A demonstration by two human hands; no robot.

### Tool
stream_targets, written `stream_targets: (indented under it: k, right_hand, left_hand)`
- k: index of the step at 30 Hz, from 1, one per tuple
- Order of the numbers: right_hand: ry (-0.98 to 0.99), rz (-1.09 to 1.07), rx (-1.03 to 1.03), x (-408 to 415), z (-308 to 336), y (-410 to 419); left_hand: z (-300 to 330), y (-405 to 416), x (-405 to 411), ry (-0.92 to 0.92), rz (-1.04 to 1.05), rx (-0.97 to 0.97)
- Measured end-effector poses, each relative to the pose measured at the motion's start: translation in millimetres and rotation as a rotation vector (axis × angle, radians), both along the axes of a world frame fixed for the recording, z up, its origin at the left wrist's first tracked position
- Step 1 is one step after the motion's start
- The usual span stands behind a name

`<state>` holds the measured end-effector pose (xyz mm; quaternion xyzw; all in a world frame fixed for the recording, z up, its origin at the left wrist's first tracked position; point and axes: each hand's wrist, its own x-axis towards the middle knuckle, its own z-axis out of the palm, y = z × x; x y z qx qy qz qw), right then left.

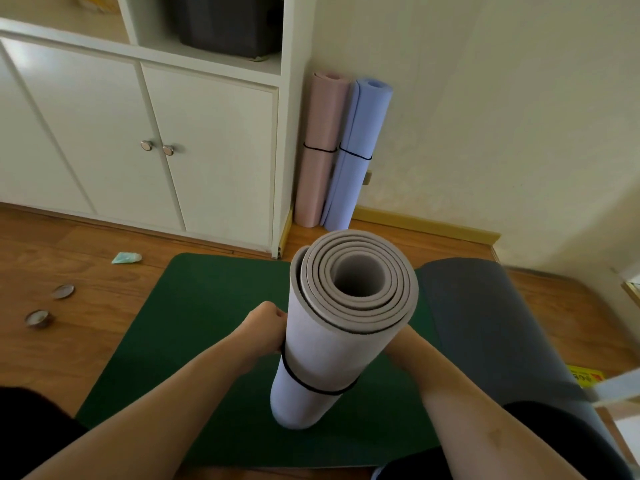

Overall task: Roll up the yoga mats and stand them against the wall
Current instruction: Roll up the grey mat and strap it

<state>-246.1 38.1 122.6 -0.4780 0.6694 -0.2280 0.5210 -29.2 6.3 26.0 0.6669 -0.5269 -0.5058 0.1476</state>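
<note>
Head view, left hand (266,322) gripping upright banded grey roll (341,337) over green mat (194,327), right hand hidden behind it, grip indeterminable, pink roll (320,150) and blue roll (356,154) against wall (485,116), bare floor (398,244) between.

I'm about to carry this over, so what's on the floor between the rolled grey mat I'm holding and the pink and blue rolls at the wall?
Head view: the flat dark green mat's far edge, then bare wooden floor.
</note>
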Motion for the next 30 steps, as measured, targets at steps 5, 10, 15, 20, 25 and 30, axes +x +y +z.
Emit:
stream_targets:
  k: [5, 10, 15, 20, 25, 30]
  right_hand:
    - [-0.183, -0.112, -0.361, -15.5, 39.0, 1.6]
    - [-0.037, 0.258, -0.618, -13.9, 116.0, 3.1]
    - [0.617, 0.41, -0.609, 24.5, 109.8, -0.5]
    - [0.606, 0.326, -0.512, 33.8, 111.8, -4.0]
    - [0.689, 0.274, -0.519, 38.2, 109.4, -4.4]
    - [0.67, 0.306, -0.511, 39.9, 109.8, -8.0]
  left_hand:
    - [31.7, 6.9, -2.0, 0.078, 0.141, -0.06]
    - [108.9, 9.8, -0.1, 0.36, 0.235, -0.194]
    - [176.8, 36.8, 2.4, 0.39, 0.057, -0.328]
    - [185.6, 44.6, -5.1, 0.237, -0.012, -0.356]
    - [180.0, 45.3, 2.4, 0.311, -0.075, -0.243]
    - [183.3, 42.8, 2.5, 0.237, -0.072, -0.294]
